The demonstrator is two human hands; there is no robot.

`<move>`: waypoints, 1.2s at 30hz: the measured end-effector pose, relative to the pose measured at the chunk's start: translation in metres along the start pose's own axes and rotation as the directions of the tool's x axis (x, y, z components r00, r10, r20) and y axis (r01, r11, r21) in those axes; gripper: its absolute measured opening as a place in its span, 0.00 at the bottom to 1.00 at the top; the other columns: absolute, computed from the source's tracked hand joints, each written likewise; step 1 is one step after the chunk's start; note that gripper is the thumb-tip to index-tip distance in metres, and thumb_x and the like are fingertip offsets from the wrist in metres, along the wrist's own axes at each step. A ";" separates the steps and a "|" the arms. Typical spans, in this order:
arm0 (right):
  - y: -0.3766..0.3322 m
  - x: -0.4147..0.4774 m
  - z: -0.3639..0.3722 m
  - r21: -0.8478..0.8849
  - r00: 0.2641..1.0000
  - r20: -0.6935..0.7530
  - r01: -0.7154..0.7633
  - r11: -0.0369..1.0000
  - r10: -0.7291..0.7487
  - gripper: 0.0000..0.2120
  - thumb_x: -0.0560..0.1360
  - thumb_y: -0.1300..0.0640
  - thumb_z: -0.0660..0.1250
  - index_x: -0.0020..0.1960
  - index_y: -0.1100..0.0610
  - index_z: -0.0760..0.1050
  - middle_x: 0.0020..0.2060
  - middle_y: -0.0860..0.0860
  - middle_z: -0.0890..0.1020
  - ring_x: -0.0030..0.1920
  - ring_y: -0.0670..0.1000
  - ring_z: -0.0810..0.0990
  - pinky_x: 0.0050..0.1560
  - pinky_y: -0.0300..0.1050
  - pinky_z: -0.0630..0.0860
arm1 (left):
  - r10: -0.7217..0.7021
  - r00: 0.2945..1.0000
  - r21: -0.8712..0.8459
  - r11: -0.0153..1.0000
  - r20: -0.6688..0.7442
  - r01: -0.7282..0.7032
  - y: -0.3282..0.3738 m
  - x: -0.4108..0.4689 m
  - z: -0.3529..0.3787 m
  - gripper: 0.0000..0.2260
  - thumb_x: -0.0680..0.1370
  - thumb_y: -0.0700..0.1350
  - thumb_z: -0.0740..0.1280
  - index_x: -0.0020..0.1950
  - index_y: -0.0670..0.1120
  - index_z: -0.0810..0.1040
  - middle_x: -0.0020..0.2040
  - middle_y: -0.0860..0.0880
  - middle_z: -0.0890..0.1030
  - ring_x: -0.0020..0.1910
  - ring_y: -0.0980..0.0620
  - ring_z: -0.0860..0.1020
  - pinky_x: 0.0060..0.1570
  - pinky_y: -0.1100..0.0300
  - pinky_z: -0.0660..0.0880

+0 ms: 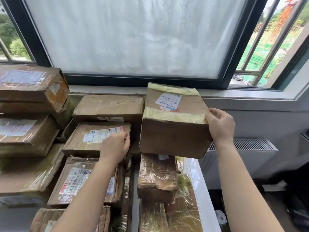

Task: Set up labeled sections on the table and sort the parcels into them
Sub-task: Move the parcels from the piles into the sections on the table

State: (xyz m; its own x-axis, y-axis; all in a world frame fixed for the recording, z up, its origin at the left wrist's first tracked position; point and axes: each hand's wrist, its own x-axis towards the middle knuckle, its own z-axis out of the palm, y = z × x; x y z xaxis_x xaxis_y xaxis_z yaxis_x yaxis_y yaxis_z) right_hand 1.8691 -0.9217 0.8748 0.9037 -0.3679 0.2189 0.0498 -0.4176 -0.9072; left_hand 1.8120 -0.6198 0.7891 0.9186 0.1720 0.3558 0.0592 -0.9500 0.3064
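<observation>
Gripping with right hand [220, 124] the top right edge of taped box [173, 136], high on the pile, overhanging table rim [197, 178]; free room rightward. Curling left hand [115, 144] over flat parcel [83, 141] right edge. Labels [168, 99] too blurred for reading.

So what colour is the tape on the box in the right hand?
Pale yellow tape, two bands across the box; head view.

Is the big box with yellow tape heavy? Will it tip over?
The box is probably stiff: its sides look flat where the right hand grips one corner. Maybe not too heavy, since one hand steadies it. It could tip: it overhangs the parcel below.
</observation>
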 end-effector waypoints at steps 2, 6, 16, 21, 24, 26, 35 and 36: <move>-0.001 -0.004 0.003 0.020 0.995 -0.099 0.028 0.999 -0.026 0.11 0.75 0.59 0.66 0.55 0.55 0.82 0.46 0.51 0.83 0.49 0.50 0.79 0.43 0.29 0.69 | 0.004 1.000 0.000 1.000 0.004 -0.004 0.000 0.000 0.000 0.10 0.79 0.47 0.61 0.41 0.46 0.76 0.33 0.51 0.73 0.33 0.50 0.73 0.31 0.58 0.66; -0.002 -0.002 0.011 0.019 0.983 -0.176 0.059 0.998 -0.055 0.12 0.72 0.66 0.62 0.43 0.55 0.83 0.36 0.50 0.82 0.45 0.52 0.79 0.46 0.42 0.74 | 0.003 1.000 -0.013 1.000 -0.005 -0.003 0.001 -0.001 0.000 0.10 0.79 0.46 0.61 0.40 0.45 0.76 0.31 0.52 0.72 0.32 0.50 0.72 0.31 0.59 0.64; -0.004 0.011 0.019 0.022 0.983 -0.172 0.071 0.997 -0.066 0.12 0.73 0.66 0.62 0.45 0.56 0.83 0.31 0.42 0.77 0.41 0.49 0.76 0.43 0.37 0.68 | 0.001 0.985 -0.368 0.927 -0.172 -0.065 0.059 0.056 -0.052 0.23 0.83 0.53 0.54 0.40 0.40 0.79 0.33 0.46 0.79 0.34 0.48 0.77 0.34 0.52 0.71; -0.001 0.014 0.011 0.178 0.997 -0.072 0.000 0.984 0.013 0.09 0.74 0.58 0.67 0.54 0.53 0.81 0.41 0.42 0.80 0.42 0.38 0.77 0.40 0.28 0.70 | -0.009 0.987 -0.311 0.949 -0.159 -0.042 0.090 0.078 -0.063 0.24 0.79 0.55 0.63 0.27 0.44 0.72 0.24 0.50 0.71 0.27 0.53 0.70 0.33 0.58 0.63; 0.004 0.014 0.010 0.289 0.998 -0.030 -0.039 0.956 0.049 0.09 0.73 0.58 0.68 0.52 0.52 0.81 0.42 0.44 0.83 0.44 0.43 0.80 0.44 0.37 0.76 | -0.007 0.979 -0.254 0.966 -0.204 -0.046 0.098 0.080 -0.063 0.20 0.78 0.50 0.65 0.28 0.42 0.76 0.25 0.48 0.74 0.27 0.52 0.71 0.36 0.60 0.63; 0.005 0.015 0.008 0.333 0.995 -0.070 -0.043 0.942 0.070 0.08 0.72 0.59 0.67 0.48 0.51 0.82 0.40 0.47 0.84 0.44 0.47 0.81 0.43 0.39 0.77 | 0.012 0.973 -0.260 0.963 -0.232 -0.074 0.101 0.078 -0.062 0.18 0.77 0.48 0.66 0.30 0.41 0.78 0.26 0.48 0.76 0.27 0.52 0.72 0.36 0.61 0.63; -0.027 0.025 -0.014 0.494 0.958 -0.270 0.225 0.840 -0.098 0.10 0.68 0.70 0.67 0.37 0.57 0.80 0.27 0.51 0.74 0.28 0.41 0.70 0.32 0.33 0.67 | -0.069 0.967 -0.392 0.919 -0.247 -0.035 0.111 0.090 -0.076 0.17 0.76 0.53 0.66 0.33 0.44 0.80 0.30 0.47 0.80 0.34 0.48 0.78 0.39 0.57 0.72; -0.028 0.026 -0.018 0.502 0.958 -0.261 0.239 0.831 -0.118 0.10 0.68 0.71 0.67 0.37 0.57 0.80 0.27 0.50 0.74 0.29 0.42 0.71 0.33 0.34 0.67 | -0.086 0.967 -0.401 0.916 -0.238 -0.017 0.110 0.094 -0.079 0.19 0.76 0.54 0.66 0.32 0.43 0.79 0.30 0.46 0.80 0.34 0.47 0.78 0.39 0.55 0.73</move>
State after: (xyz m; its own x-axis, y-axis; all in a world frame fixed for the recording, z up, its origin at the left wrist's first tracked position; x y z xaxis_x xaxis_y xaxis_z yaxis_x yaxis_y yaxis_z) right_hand 1.8838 -0.9343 0.9128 0.7488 -0.5205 0.4103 0.4708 -0.0180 -0.8820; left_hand 1.8737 -0.6874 0.9254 0.7906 0.3104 0.5279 -0.1180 -0.7687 0.6286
